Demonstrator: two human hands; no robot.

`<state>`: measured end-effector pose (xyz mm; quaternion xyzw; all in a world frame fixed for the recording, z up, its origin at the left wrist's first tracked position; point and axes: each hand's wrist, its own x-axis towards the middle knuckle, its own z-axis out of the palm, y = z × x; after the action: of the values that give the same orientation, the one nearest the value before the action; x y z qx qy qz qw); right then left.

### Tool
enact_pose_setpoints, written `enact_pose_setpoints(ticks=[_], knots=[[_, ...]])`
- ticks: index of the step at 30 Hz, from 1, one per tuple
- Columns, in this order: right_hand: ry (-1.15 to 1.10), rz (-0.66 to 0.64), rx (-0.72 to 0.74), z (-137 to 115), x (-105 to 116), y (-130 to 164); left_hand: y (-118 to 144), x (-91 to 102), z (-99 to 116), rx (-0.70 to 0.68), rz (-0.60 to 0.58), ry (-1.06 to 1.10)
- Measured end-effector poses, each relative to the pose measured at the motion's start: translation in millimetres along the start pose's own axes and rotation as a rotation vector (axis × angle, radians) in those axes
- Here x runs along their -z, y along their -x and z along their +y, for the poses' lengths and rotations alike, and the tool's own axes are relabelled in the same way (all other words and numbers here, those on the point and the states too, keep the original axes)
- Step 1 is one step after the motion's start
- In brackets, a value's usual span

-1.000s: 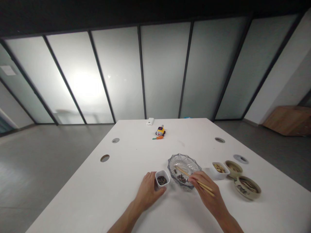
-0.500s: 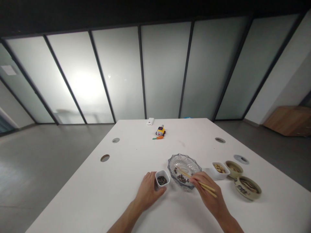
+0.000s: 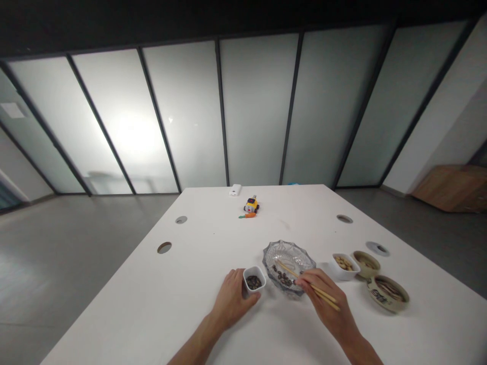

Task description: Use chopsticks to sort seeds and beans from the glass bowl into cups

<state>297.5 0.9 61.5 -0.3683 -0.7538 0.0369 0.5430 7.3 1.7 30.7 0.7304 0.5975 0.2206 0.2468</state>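
Glossy cut-glass dish (image 3: 289, 256), wooden chopsticks (image 3: 300, 279), matt table (image 3: 213, 238)

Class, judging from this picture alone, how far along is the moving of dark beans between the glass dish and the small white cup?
Done: some dark beans lie in the white cup. In hand: the left hand steadies that cup, while the right hand holds chopsticks with their tips among beans in the glass dish. Left: several beans remain in the dish; whether one is pinched is too small to tell.

Both forearms are cut off by the bottom edge; dark bits (image 3: 283, 277) too small to identify.
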Motion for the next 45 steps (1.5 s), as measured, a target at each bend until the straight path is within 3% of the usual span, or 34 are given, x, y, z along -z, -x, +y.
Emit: enact_pose_setpoints(ticks=[7, 17, 25, 33, 45], knots=[[0.096, 0.067, 0.011, -2, 11, -3, 1, -0.1, -1, -0.017, 0.026, 0.014], [0.019, -0.048, -0.023, -10, 11, -4, 0, -0.9, -2, -0.011, 0.023, 0.001], [0.002, -0.013, -0.022, -8, 10, -2, 1, 1.5, 1, -0.002, 0.009, -0.006], [-0.023, -0.087, -0.007, -18, 10, -10, 1, 0.5, 0, -0.006, 0.02, 0.006], [0.01, -0.014, -0.039, -14, 11, -8, 1, 0.2, -1, -0.001, 0.017, 0.007]])
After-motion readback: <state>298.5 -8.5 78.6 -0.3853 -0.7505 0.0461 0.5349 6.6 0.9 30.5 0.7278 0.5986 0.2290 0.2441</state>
